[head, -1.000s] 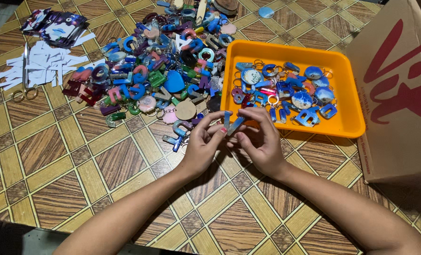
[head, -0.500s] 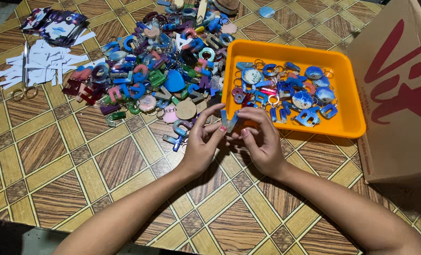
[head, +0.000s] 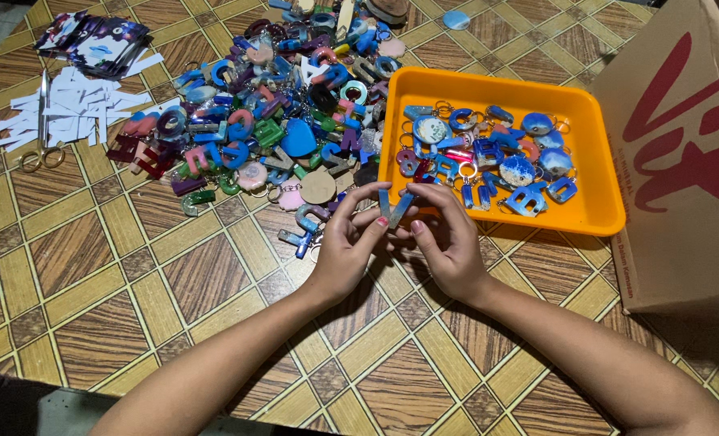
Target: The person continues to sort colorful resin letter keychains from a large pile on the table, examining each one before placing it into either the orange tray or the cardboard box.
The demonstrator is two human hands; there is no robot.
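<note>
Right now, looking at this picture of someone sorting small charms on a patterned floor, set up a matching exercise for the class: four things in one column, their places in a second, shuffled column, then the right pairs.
Things
1. scissors
2. orange tray
3. cardboard box
4. V-shaped blue charm

Places
A. held between both hands, the left hand and the right hand
B. far right edge, beside the tray
C. far left, lying on white paper strips
D. right of the big loose pile of charms, holding mostly blue pieces

Pairs: 1-C, 2-D, 3-B, 4-A
</note>
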